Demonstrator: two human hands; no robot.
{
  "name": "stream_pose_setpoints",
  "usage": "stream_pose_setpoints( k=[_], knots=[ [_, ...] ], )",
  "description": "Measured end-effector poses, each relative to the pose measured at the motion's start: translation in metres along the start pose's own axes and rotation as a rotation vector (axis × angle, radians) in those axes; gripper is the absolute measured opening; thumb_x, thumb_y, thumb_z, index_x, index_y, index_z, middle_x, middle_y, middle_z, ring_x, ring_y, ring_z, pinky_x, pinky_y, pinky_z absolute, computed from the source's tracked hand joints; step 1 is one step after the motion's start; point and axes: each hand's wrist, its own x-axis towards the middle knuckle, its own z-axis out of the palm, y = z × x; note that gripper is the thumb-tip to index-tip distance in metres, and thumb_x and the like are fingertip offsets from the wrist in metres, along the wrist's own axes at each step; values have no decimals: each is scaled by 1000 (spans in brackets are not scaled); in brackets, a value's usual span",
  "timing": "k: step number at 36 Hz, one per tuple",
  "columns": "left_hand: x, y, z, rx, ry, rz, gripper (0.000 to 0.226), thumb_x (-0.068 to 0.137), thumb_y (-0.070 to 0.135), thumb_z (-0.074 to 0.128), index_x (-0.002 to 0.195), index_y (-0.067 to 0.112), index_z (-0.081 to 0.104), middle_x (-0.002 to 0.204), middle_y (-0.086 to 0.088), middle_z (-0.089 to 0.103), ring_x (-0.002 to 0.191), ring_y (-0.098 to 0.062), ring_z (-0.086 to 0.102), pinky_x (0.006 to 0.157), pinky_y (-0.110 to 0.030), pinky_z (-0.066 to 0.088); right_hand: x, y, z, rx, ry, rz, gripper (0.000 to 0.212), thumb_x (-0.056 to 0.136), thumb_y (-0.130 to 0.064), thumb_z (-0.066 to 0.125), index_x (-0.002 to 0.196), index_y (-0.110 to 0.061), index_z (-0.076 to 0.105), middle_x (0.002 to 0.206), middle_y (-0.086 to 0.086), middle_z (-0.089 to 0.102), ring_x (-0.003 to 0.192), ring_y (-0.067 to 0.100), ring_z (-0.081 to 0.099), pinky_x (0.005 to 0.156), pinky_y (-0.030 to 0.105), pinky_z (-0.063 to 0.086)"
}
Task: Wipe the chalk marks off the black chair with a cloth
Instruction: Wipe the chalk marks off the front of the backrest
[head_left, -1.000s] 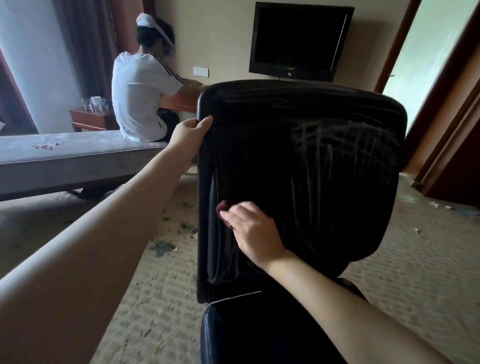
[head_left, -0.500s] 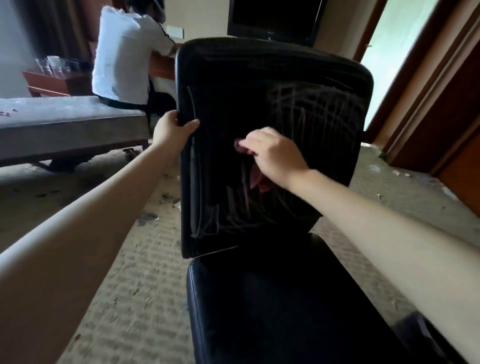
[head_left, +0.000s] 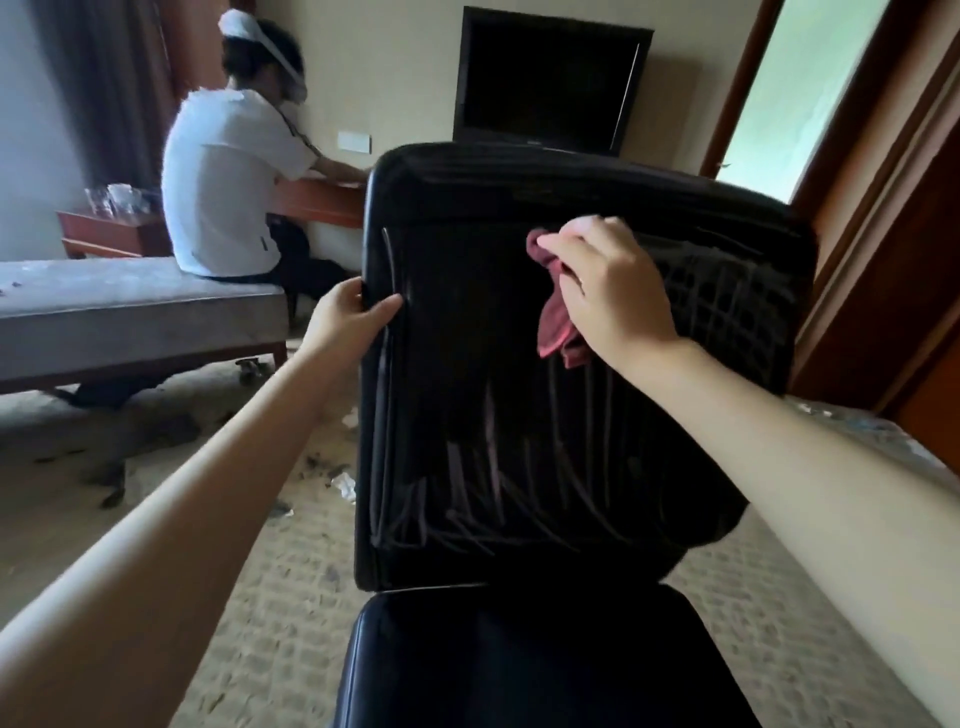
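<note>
The black chair (head_left: 467, 338) stands right in front of me, its backrest facing me and its glossy seat below. Faint chalk marks (head_left: 498, 493) streak the lower backrest, and a grid of chalk lines (head_left: 727, 306) covers the upper right. My left hand (head_left: 348, 317) grips the backrest's left edge, thumb on the front. My right hand (head_left: 613, 286) holds a dark red cloth (head_left: 553, 317) and presses it against the upper middle of the backrest. Part of the cloth hangs below my palm.
A person in a white shirt (head_left: 234, 182) sits on a grey bench (head_left: 130, 306) at the left, facing a wooden desk (head_left: 322, 197). A dark TV (head_left: 550, 78) hangs on the far wall. Wooden door frames (head_left: 883, 234) stand at the right. Debris litters the carpet (head_left: 208, 441).
My right hand has carried the cloth up the backrest, from the lower left to the upper middle. My left hand slid down the left edge. The view shifted.
</note>
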Motion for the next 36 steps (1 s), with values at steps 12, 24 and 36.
stream_pose_setpoints(
  k=[12,24,36],
  knots=[
    [42,10,27,-176,-161,-235,15,87,24,65,100,21,60,89,10,71,84,-5,65,65,-13,49,-2,47,45,56,-141,-89,25,87,-2,51,101,0,71,95,14,66,80,28,52,69,37,40],
    [31,18,13,-182,-50,-323,22,82,16,69,103,14,64,90,6,73,80,-1,67,65,-10,50,-16,119,-8,-39,-269,64,27,94,-8,48,103,-5,74,107,5,51,88,26,51,76,38,40],
    [40,36,-26,-147,-256,-399,73,49,39,84,116,22,59,106,0,72,100,-15,68,75,-24,56,16,100,-11,91,-257,25,23,85,-1,61,104,-4,73,101,8,63,91,23,55,80,35,41]
  ],
)
